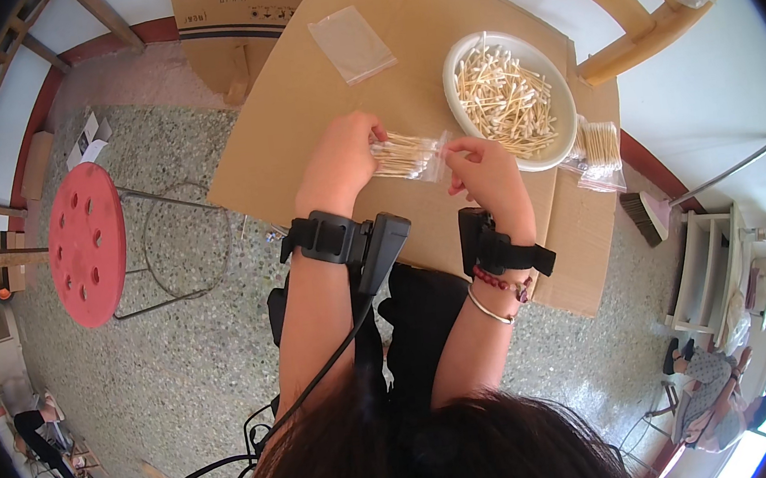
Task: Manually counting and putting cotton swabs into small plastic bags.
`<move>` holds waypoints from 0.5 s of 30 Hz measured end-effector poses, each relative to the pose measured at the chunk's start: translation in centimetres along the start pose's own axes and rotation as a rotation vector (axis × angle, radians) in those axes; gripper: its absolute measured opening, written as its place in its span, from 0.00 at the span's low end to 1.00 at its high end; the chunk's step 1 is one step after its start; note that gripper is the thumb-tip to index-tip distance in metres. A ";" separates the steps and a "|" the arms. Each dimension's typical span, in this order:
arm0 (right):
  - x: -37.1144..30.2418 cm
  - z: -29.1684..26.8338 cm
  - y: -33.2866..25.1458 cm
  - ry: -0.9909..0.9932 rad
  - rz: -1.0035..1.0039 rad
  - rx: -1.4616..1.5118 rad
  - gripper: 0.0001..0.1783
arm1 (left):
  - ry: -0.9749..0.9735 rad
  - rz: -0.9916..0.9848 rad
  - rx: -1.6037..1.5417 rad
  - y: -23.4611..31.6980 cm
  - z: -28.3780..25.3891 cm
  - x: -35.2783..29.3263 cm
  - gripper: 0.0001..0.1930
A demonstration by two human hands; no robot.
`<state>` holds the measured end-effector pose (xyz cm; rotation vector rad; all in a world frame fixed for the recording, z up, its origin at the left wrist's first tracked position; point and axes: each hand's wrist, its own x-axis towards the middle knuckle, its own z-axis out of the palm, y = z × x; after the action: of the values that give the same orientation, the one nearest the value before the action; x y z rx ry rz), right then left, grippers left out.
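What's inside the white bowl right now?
The white bowl holds a loose heap of wooden-stick cotton swabs. The heap covers the bowl's bottom, so anything beneath it cannot be seen.

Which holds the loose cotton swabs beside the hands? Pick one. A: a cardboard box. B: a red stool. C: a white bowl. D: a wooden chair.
C: the loose cotton swabs are heaped in the white bowl on the cardboard sheet, just beyond the right hand.
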<state>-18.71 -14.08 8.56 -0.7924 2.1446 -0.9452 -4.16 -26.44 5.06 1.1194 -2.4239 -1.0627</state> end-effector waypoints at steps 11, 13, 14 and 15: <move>-0.6 -0.7 -0.1 -0.015 0.067 0.032 0.12 | 0.014 0.018 0.005 -0.1 0.0 0.0 0.17; -0.7 -0.9 -0.2 -0.013 0.057 0.022 0.12 | -0.008 0.016 0.017 0.2 -0.2 0.1 0.16; -0.7 -0.7 -0.1 -0.018 0.056 0.024 0.12 | -0.024 0.005 0.033 0.1 -0.3 0.1 0.16; -0.6 -0.3 0.0 -0.004 0.038 0.040 0.12 | -0.022 0.001 0.036 -0.1 -0.3 0.0 0.16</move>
<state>-18.58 -13.50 8.95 -0.7312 2.1227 -0.9633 -3.96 -26.62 5.22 1.1232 -2.4696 -1.0412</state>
